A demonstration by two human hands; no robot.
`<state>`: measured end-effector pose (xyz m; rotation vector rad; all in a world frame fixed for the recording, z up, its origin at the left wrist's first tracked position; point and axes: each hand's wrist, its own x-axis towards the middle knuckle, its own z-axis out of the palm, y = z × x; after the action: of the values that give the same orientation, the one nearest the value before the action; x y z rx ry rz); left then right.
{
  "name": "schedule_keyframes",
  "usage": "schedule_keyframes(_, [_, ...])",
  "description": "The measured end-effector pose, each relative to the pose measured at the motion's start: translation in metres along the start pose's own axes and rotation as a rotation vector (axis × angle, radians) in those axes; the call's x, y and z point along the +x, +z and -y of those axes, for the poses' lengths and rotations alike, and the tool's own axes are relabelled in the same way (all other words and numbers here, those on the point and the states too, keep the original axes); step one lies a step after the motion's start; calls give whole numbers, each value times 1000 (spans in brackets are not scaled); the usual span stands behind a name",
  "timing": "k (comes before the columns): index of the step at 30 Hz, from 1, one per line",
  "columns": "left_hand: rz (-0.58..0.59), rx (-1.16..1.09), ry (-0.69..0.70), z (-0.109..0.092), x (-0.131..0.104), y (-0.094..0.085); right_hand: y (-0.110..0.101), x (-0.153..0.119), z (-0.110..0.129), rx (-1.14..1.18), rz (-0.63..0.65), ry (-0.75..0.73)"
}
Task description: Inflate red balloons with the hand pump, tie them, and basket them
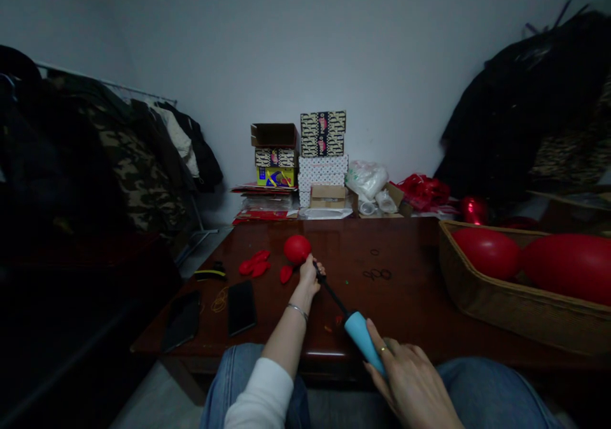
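A small, partly inflated red balloon (296,249) sits at the black tip of a blue hand pump (363,341). My left hand (310,276) is closed around the balloon's neck and the pump's nozzle. Lower right, my right hand (408,375) grips the blue body of the pump, a ring on one finger. The pump's black rod shows between the two hands. Limp red balloons (255,263) lie on the brown table (405,302) left of the inflated one, and another flat one (286,274) rests just below it.
Two phone-like black objects (241,307) and yellow rubber bands (219,300) lie at the left. Dark rings (377,274) are right of centre. A wicker basket (525,296) holding large red balloons (570,267) stands at the right. Stacked boxes (323,171) line the back.
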<state>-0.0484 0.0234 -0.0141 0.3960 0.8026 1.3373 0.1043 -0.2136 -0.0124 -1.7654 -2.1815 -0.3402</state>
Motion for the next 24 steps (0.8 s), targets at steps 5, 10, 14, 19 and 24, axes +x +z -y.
schedule_keyframes(5, [-1, -31, -24, 0, -1, 11, -12, 3, -2, -16, 37, 27])
schedule_keyframes(10, [-9, 1, -8, -1, -11, 18, -22, 21, 2, -47, 97, 39])
schedule_keyframes(14, [-14, 35, -36, 7, -19, 17, -23, 40, 12, -72, 124, 56])
schedule_keyframes(19, [-13, 52, -66, 20, -19, 12, -17, 70, 30, -72, 147, 99])
schedule_keyframes(24, [-25, 69, -52, 12, -9, 8, -5, 87, 46, -97, 129, 140])
